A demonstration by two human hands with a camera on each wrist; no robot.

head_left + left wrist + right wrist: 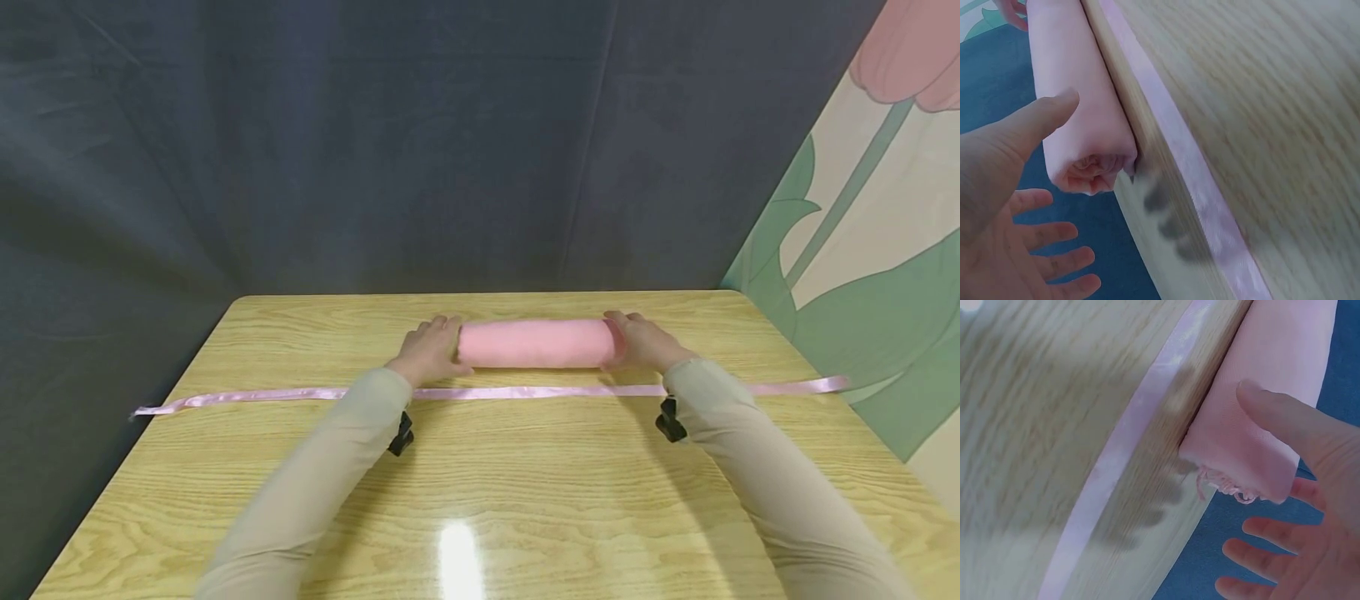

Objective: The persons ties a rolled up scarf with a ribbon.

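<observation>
A fringed pink cloth rolled into a cylinder (536, 343) lies crosswise near the back of the table. At its left end is my left hand (431, 350), fingers straight and spread; in the left wrist view its thumb overlaps the roll (1079, 62), whose spiral end shows. My right hand (642, 342) is at the other end, fingers extended, and its thumb overlaps the cloth in the right wrist view. Loose threads of fringe (1229, 484) stick out of that end. Nearer me, a shiny light-pink ribbon (517, 392) stretches flat along the roll's front.
The wooden table (480, 467) has a dark blue curtain (450, 150) behind and to its left. At the right stands a wall painted with tulips (855, 233). The ribbon's ends reach close to the table's left and right edges. Black straps (670, 421) hang at both wrists.
</observation>
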